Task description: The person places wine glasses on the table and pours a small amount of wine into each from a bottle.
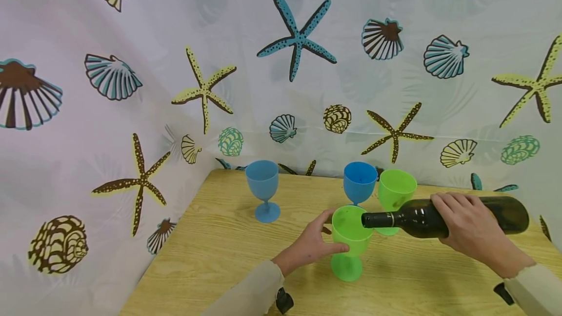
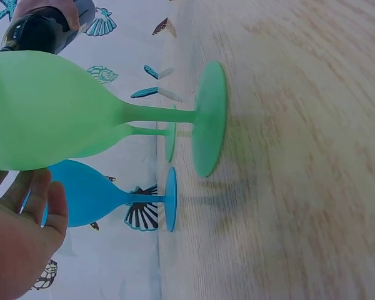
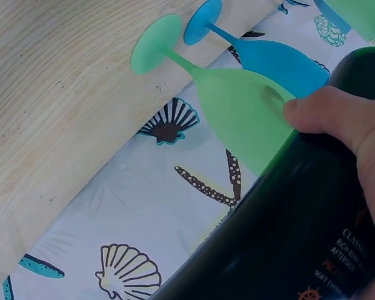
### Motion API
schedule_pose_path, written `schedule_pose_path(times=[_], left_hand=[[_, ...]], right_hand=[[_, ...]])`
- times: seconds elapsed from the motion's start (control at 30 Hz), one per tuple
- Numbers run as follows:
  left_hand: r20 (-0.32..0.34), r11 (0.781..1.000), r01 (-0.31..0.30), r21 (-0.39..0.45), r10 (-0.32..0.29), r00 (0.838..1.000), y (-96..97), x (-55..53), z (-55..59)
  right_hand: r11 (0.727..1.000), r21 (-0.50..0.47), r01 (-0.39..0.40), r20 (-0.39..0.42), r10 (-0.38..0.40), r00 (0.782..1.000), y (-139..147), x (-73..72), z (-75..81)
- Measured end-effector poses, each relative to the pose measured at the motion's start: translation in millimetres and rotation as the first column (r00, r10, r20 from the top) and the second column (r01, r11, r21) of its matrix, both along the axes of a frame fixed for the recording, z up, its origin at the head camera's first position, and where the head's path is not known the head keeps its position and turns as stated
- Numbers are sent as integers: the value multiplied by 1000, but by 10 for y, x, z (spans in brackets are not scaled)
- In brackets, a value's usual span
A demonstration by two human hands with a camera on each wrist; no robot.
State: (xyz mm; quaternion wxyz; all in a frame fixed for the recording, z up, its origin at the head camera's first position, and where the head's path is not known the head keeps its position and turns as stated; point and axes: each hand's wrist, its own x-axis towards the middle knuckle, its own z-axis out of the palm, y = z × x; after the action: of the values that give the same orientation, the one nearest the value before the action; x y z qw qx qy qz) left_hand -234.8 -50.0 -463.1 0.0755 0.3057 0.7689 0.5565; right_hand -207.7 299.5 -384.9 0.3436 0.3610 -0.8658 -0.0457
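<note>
My left hand holds the near green goblet by its bowl, thumb on the near side and fingers round the far side. The goblet is upright, its round foot low at the wooden table. From the right, my right hand grips a dark wine bottle round its body. The bottle lies nearly level, its neck pointing left and its mouth at the goblet's rim. No liquid stream shows. Printed label text is visible on the bottle in the right wrist view.
A second green goblet stands just behind the bottle, with a blue goblet to its left. Another blue goblet stands farther left on the wooden table. A white curtain printed with shells and starfish hangs behind and at left.
</note>
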Motion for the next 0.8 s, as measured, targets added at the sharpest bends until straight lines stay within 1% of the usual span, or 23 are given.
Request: schedule_pose_path(times=[0.17, 0.8], left_hand=[[-7, 1000, 5, 4, -4, 1000, 1, 5, 6], [12, 1000, 0, -8, 0, 1000, 15, 11, 25]], right_hand=[[1000, 4, 1, 3, -1, 1000, 0, 0, 0], [1000, 4, -5, -5, 5, 1000, 3, 7, 19]])
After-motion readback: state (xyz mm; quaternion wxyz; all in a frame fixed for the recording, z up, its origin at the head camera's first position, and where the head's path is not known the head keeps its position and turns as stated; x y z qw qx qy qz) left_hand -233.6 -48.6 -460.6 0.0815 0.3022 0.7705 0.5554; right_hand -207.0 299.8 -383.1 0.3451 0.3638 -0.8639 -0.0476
